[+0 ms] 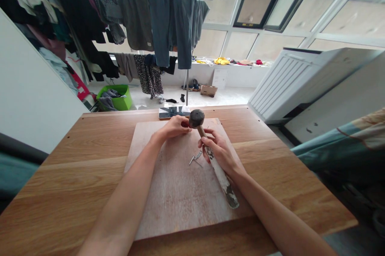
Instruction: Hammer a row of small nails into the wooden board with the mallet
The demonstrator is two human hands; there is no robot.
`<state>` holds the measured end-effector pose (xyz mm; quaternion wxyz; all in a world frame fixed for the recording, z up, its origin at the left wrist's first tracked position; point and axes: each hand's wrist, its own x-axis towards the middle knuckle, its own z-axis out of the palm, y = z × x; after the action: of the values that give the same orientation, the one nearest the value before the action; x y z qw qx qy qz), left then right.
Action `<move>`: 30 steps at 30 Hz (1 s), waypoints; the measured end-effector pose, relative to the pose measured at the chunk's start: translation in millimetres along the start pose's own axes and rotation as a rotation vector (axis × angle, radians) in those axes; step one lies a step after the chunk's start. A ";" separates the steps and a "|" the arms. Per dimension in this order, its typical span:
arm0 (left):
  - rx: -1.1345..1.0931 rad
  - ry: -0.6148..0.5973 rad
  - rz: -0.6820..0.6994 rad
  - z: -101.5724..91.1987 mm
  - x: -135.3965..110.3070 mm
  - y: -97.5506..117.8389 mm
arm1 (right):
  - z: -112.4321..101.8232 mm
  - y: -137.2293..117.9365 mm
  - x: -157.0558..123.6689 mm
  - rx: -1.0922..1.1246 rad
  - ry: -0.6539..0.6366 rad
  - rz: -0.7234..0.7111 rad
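Note:
My right hand (221, 150) is wrapped round the upper handle of a rubber mallet (220, 176), just below its dark round head. The handle is pale and worn, slanting down toward me to the right. My left hand (177, 126) is closed in a pinch beside the mallet head, over the far part of a pale board (168, 192). Whatever its fingers hold, if anything, is hidden. Several loose metal nails (197, 160) lie on the board between my hands.
The board rests on a wooden table (72, 172). A phone (171, 112) lies at the table's far edge. Beyond stand a green basket (123, 97) and a rack of hanging clothes (159, 19). A white ridged appliance (285, 75) is at the right.

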<state>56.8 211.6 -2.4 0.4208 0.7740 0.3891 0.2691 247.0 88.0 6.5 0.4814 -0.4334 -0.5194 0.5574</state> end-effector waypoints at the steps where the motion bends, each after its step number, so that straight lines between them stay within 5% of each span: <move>1: 0.001 -0.002 0.000 -0.1 0.0 -0.3 | -0.3 0.3 0.2 -0.003 0.000 0.005; 11: 0.094 -0.013 -0.051 -3.5 0.1 6.7 | -0.7 -3.3 1.4 0.023 -0.008 0.026; 17: 0.217 -0.140 -0.096 -18.2 -5.7 43.0 | -1.7 -9.6 -0.2 0.132 0.159 -0.050; 22: 0.410 -0.354 -0.051 16.9 -9.6 76.7 | -6.5 -8.0 2.8 0.169 0.243 -0.076; 26: 0.522 -0.360 -0.065 45.8 -10.8 81.1 | -8.6 -5.9 3.8 0.179 0.252 -0.098; 30: 0.518 -0.345 -0.063 51.8 -11.5 80.0 | -8.2 -6.0 2.5 0.158 0.240 -0.106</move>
<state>119.0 151.7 39.5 0.2773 0.8774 0.3913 0.0125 255.2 91.8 11.8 0.6014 -0.4297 -0.4349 0.5143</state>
